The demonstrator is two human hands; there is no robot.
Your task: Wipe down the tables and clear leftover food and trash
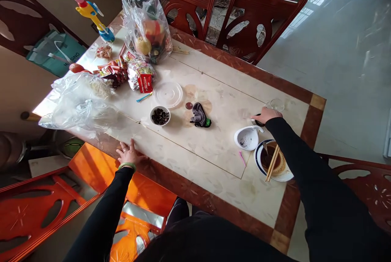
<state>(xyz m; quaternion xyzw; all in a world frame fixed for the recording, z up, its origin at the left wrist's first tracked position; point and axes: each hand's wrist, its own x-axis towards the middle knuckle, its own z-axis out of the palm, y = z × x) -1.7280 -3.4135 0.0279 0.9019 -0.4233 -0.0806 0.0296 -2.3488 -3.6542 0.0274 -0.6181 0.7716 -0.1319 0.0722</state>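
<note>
My left hand (129, 155) rests on the near edge of the table (183, 156), fingers spread, with a green bangle at the wrist. Stretched out to the far right, my right hand (269, 114) is closed on a small dark round object (258, 122), mostly hidden by the fingers. Just beyond it is a clear glass cup (277, 105). Nearer to me are a white spouted bowl (247, 138) with dark bits in it and a bowl of brown sauce (263, 154) with a spoon in it and chopsticks (273, 162) across its rim.
Mid-table are a dark grey cloth (200, 115), a white cup of dark pieces (160, 116) and a clear lid (168, 94). Plastic bags (82, 99), snack packets (142, 75) and a chicken-shaped toy (91, 14) crowd the left end. Chairs (186, 1) surround the table.
</note>
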